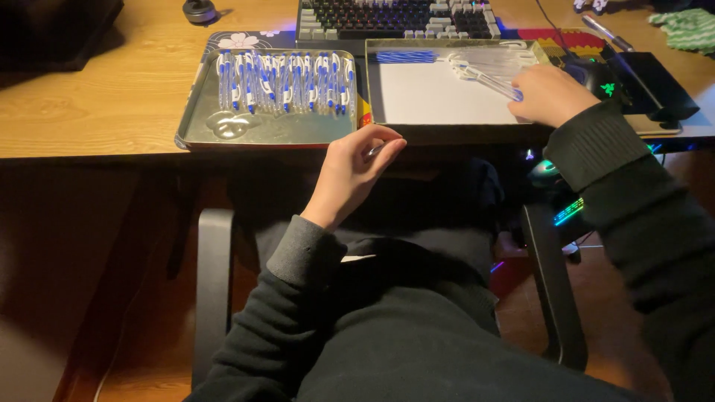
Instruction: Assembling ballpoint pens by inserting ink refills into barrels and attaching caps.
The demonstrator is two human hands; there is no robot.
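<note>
Left of the white-lined tray [439,93], the metal tray [261,130] keeps assembled pens [283,80] in a row. Our left hand [354,167] pinches a small part just below it; our right hand [547,93] grips a clear barrel [488,78] inside it.

One head-worn camera looks steeply down and forward from close above the seated person's lap. It faces the wooden desk [89,112], whose near edge crosses the upper frame.
</note>
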